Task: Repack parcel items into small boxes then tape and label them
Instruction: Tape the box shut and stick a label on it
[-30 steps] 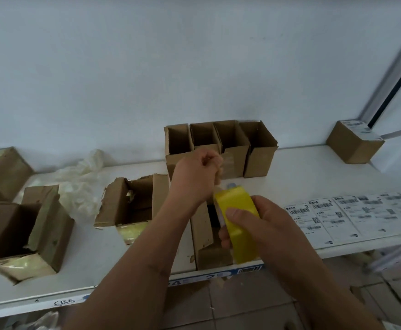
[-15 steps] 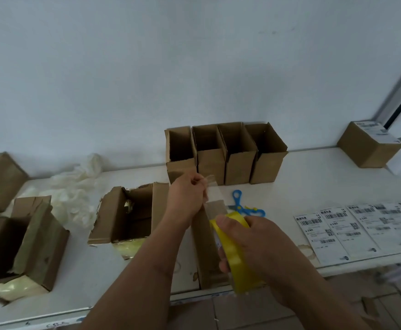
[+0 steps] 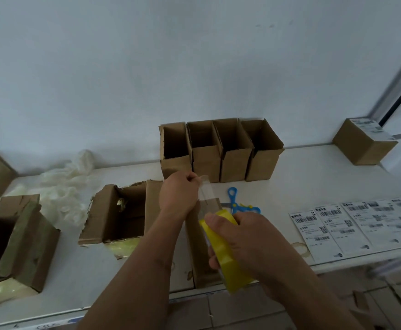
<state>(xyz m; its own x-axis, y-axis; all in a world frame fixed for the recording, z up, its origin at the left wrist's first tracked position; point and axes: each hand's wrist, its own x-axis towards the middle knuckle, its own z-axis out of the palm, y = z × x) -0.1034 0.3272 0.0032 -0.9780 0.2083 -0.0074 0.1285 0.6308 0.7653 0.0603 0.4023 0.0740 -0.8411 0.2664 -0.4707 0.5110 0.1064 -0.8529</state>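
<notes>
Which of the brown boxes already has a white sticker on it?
The closed box at the far right corner of the table. A white label covers its top; the four boxes in the row stand open and bare.

white table point(image 3: 313, 177) | crumpled plastic wrap point(image 3: 61, 186) | white wall point(image 3: 171, 67)

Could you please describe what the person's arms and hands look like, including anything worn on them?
Both forearms are bare up to the frame's lower edge, with no sleeve in view. The left hand and the right hand wear no gloves. No watch, bracelet or ring shows on either wrist or on the visible fingers, though motion blur softens fine detail.
</notes>
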